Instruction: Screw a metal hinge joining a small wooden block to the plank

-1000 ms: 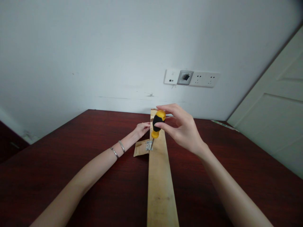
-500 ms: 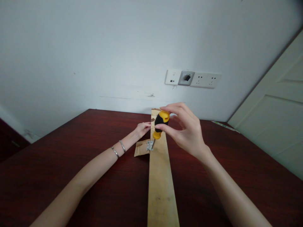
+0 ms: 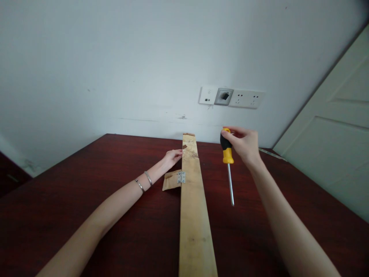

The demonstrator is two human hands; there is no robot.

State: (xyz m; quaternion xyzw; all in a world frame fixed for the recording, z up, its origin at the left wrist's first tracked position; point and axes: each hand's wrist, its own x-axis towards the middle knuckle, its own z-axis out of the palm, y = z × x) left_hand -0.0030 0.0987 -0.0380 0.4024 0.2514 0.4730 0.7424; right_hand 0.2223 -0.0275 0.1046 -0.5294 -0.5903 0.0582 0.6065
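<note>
A long pale wooden plank runs down the middle of a dark red table. A small metal hinge joins its left edge to a short wooden piece. My left hand rests with fingers flat against the plank's left edge, just beyond the hinge. My right hand is closed round the yellow and black handle of a screwdriver. The screwdriver hangs to the right of the plank, shaft pointing down toward the table.
A white wall stands behind the table, with a row of sockets and a switch plate. A pale door is at the right. A thin strip lies at the table's far right edge.
My right hand has lifted the screwdriver off the hinge and carried it to the right of the plank. My left hand has stayed at the plank's edge.
</note>
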